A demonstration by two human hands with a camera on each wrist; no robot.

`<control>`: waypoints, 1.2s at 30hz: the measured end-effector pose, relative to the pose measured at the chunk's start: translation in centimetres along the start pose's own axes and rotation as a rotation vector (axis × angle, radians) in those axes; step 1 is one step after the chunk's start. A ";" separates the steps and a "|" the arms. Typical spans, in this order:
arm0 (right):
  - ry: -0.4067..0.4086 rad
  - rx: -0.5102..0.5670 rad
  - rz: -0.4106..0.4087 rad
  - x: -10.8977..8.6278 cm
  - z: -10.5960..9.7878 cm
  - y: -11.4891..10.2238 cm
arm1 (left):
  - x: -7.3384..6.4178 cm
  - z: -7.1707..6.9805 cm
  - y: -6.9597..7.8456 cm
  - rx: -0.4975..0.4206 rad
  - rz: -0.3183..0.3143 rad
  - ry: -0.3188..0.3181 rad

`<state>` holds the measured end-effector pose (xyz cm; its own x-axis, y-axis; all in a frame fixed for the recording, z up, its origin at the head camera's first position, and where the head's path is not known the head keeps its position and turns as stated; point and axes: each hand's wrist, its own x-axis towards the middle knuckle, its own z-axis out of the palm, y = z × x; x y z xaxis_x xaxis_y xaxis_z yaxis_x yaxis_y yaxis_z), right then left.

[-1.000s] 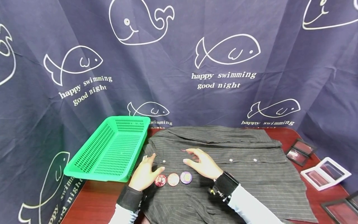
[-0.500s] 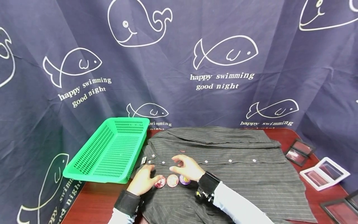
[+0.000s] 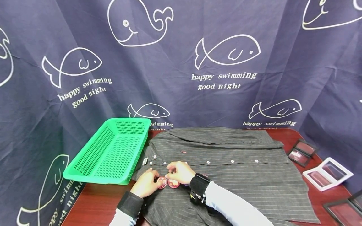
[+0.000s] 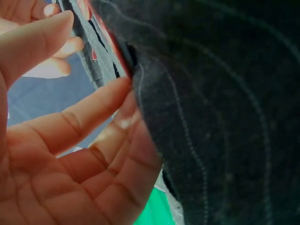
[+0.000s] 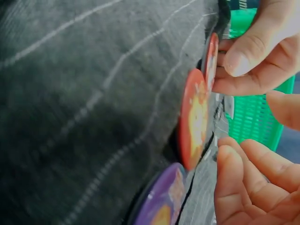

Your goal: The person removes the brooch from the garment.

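Three round badges lie in a row on a dark pinstriped shirt (image 3: 240, 182). My left hand (image 3: 145, 184) has its fingertips at the edge of the leftmost red badge (image 5: 213, 61); its thumb stands apart from the badge in the left wrist view. My right hand (image 3: 181, 172) hovers by the middle badge (image 5: 193, 119), which has a red rim and a yellow picture. Its fingers are bent loosely, with nothing between them. The purple badge (image 5: 161, 199) is mostly hidden behind the right hand in the head view.
A green plastic basket (image 3: 113, 181) stands on the left of the red-brown table (image 3: 93, 201). On the right lie a dark compact case (image 3: 302, 153), a white one (image 3: 328, 174) and another dark one (image 3: 343, 212). A printed curtain (image 3: 181, 78) hangs behind.
My right hand has moved left and nearer, from over the button line to the middle badge. My left hand has come down slightly to the leftmost badge.
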<state>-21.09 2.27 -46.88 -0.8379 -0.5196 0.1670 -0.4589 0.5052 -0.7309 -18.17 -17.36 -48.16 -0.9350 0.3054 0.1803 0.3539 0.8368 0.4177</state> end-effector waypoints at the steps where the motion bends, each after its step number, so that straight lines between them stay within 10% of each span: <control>1: -0.003 -0.010 -0.006 0.1 0.1 0.0 | 0.0 0.0 0.1 -0.008 0.004 -0.001; 36: -0.055 -0.276 -0.039 1.4 2.9 -0.5 | 0.0 0.2 -0.3 -0.013 0.072 0.026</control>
<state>-21.19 -0.66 -48.22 -0.8043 -0.5750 0.1502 -0.5599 0.6484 -0.5159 -18.25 -17.49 -48.45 -0.9063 0.3522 0.2336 0.4205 0.8071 0.4145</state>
